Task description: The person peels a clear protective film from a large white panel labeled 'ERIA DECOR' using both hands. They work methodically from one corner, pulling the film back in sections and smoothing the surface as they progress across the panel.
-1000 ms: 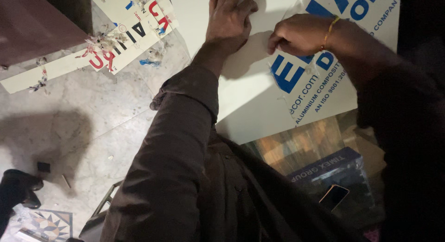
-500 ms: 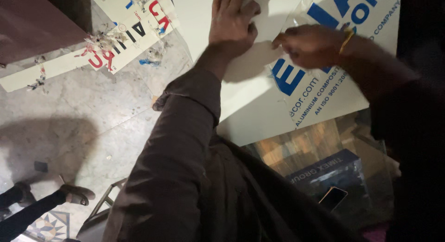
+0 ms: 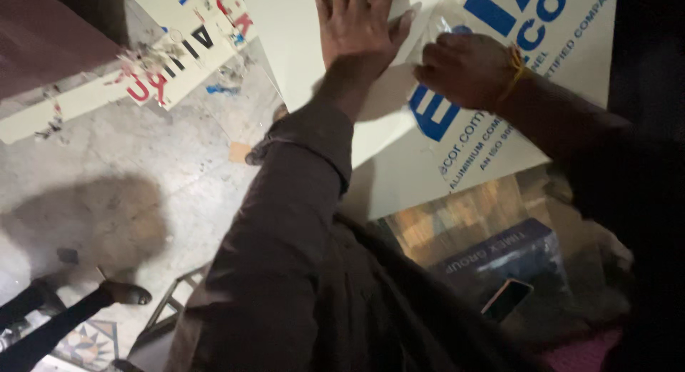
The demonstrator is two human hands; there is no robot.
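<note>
A large white panel (image 3: 289,37) lies in front of me, its right part covered by a thin protective film (image 3: 571,37) printed with blue letters. My left hand (image 3: 357,22) lies flat on the bare white part with the fingers spread, the brown sleeve stretched out behind it. Just to its right, my right hand (image 3: 467,69) is closed on the loose edge of the film, which is lifted and wrinkled there. A yellow thread circles that wrist.
Scrap white strips (image 3: 164,65) with red and black letters lie on the grey stone floor (image 3: 143,186) at left. Another person's dark shoe (image 3: 127,293) stands at lower left. A phone (image 3: 506,299) and a dark box (image 3: 499,258) lie below the panel.
My right hand has shifted right along the film edge and the film has lifted. Another person's leg and shoe have come in at the lower left.
</note>
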